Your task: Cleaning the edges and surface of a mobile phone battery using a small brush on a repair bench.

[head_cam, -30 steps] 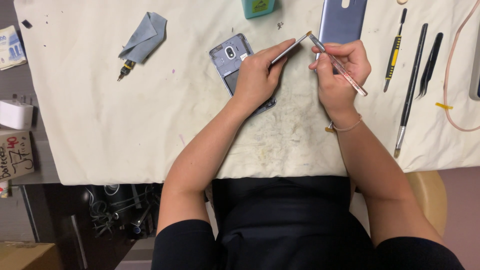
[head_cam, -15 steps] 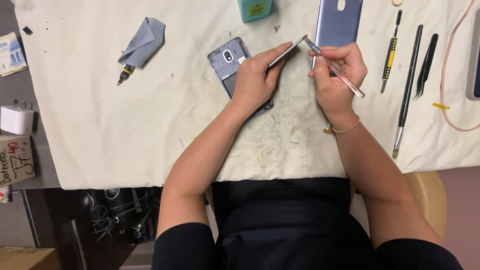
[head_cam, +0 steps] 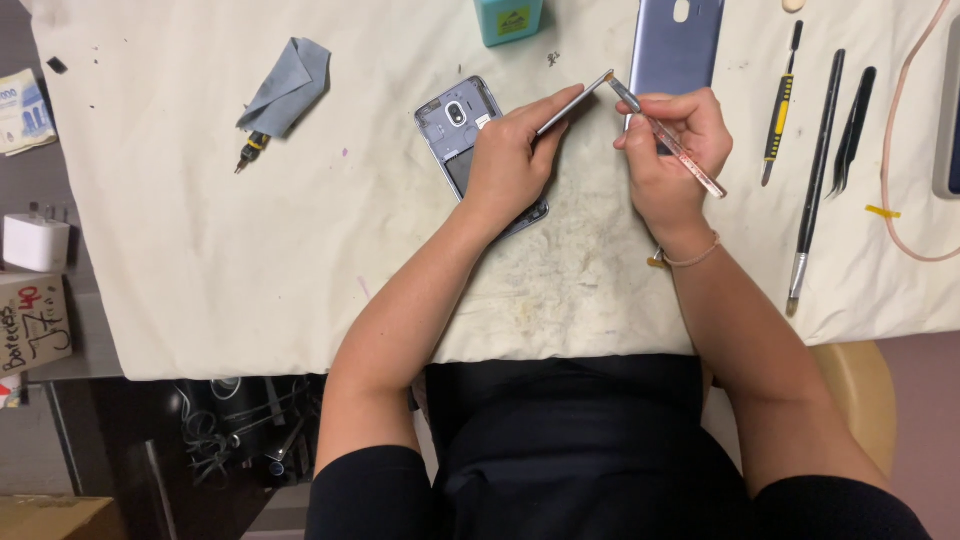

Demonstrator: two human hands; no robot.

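Cloth point(head_cam: 180, 250), off-white and stained, covers the desk. Far left on it lies a folded grey rag point(head_cam: 287, 85) over a small dark tool with a yellow band point(head_cam: 250, 150). Off the cloth's left edge sit a white charger plug point(head_cam: 35, 242) and a cardboard box point(head_cam: 30, 325). At centre lies an opened blue phone point(head_cam: 455, 120), back cover off, camera end away from the person; its lower part is hidden under the left hand point(head_cam: 510, 165). That hand's grip is closed on a thin grey tool point(head_cam: 572, 102), which slants up to the right above the cloth. Its tip meets the tip of a clear, reddish-marked pen-like tool point(head_cam: 680, 155), pinched in the closed grip of the right hand point(head_cam: 670, 165). Just beyond the right hand lies the detached blue back cover point(head_cam: 680, 45); a teal container point(head_cam: 508, 18) stands at the top edge. Farther right lie a yellow-handled screwdriver point(head_cam: 780, 110), a long black brush point(head_cam: 815, 180), black tweezers point(head_cam: 850, 130) and a pink cable point(head_cam: 890, 150).
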